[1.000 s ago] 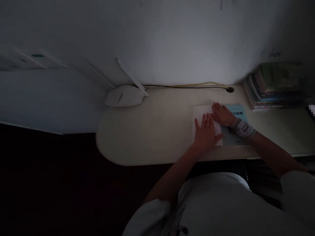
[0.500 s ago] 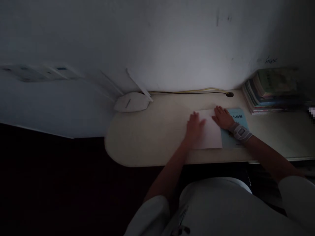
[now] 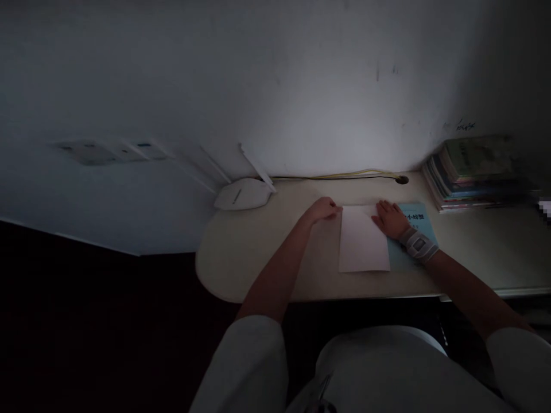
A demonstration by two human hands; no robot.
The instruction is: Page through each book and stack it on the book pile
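A blank pale sheet (image 3: 364, 244) lies on the desk, its right side meeting a light blue book (image 3: 416, 223) with dark characters on its cover. My right hand (image 3: 391, 219), with a grey band on the wrist, rests flat and spread over the sheet's upper right part and the book. At the sheet's upper left corner is my left hand (image 3: 323, 210), its fingers drawn together and the fingertips touching the corner. Whether the paper is pinched between them is too small to tell.
A white router (image 3: 243, 194) with antennas stands at the desk's back left. Cables (image 3: 336, 175) run along the wall to a round hole (image 3: 402, 180). Stacked books (image 3: 477, 166) sit at the back right. The pale desk (image 3: 249, 252) has a rounded left end.
My left hand has moved off the sheet's left part to its upper left corner, and its fingers have closed. My right hand stays on the paper and book. The camera view has shifted slightly.
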